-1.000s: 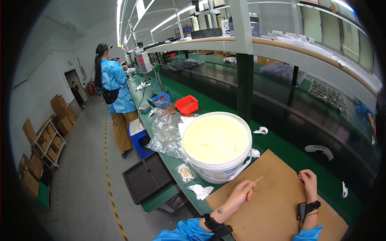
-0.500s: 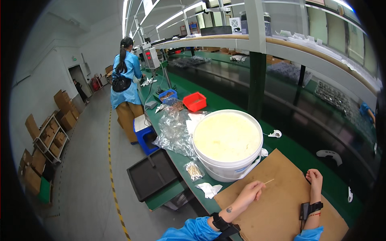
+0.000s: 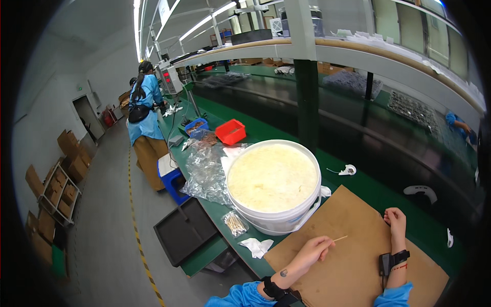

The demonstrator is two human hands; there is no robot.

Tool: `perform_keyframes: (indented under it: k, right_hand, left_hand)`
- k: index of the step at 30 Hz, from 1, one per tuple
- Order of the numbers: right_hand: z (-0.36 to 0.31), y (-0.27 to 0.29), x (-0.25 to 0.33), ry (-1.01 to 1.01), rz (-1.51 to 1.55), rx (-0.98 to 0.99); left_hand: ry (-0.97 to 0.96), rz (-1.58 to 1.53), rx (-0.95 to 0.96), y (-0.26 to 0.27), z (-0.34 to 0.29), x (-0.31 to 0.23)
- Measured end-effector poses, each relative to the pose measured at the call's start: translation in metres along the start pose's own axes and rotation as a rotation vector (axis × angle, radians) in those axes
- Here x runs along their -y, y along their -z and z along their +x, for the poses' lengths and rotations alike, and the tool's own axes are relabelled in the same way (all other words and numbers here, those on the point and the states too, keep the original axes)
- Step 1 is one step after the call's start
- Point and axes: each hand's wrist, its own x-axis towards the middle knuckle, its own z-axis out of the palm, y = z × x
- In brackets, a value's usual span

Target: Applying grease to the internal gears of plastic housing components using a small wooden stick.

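Observation:
My left hand point(image 3: 318, 247) is closed in a pinch on a thin cotton swab point(image 3: 340, 238), whose tip points right over a brown cardboard sheet point(image 3: 353, 215). By the sheet's right edge my right hand point(image 3: 396, 220) is held with its fingers curled; whether anything is inside them is hidden. Just beyond my left hand stands a large white bucket point(image 3: 273, 179), its top showing a pale yellowish surface. Beside the bucket lie a small clear bag of cotton swabs point(image 3: 235, 224) and a crumpled white tissue point(image 3: 255, 247).
Clear plastic bags point(image 3: 207, 169), a red bin point(image 3: 230, 132) and a blue bin point(image 3: 197, 126) lie farther along the green bench. A dark conveyor point(image 3: 358, 123) runs beyond it, with white curved parts point(image 3: 420, 193) nearby. A black tray point(image 3: 185, 230) sits at the left; a person point(image 3: 146, 105) stands farther off.
The view has turned slightly right, so the bucket, bins and bench appear farther left. Both hands keep nearly the same pose, the left still holding the cotton swab.

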Motion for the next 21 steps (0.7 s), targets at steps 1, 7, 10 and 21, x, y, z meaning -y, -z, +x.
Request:
perform_keyframes:
  k: [1, 7, 10, 21]
  right_hand:
    - [0.002, 0.001, -0.002, -0.009, 0.013, -0.005]
    - [0.001, -0.005, 0.004, -0.019, 0.047, -0.035]
    - [0.002, -0.004, 0.002, -0.050, 0.079, -0.066]
    - [0.001, -0.001, -0.010, -0.002, 0.051, -0.040]
  left_hand:
    - [-0.012, 0.000, 0.011, -0.001, 0.000, -0.001]
    - [0.000, 0.012, 0.018, 0.002, 0.002, -0.003]
    - [-0.010, 0.000, 0.010, 0.003, 0.005, 0.000]
    - [-0.015, 0.002, -0.009, 0.001, 0.002, -0.001]
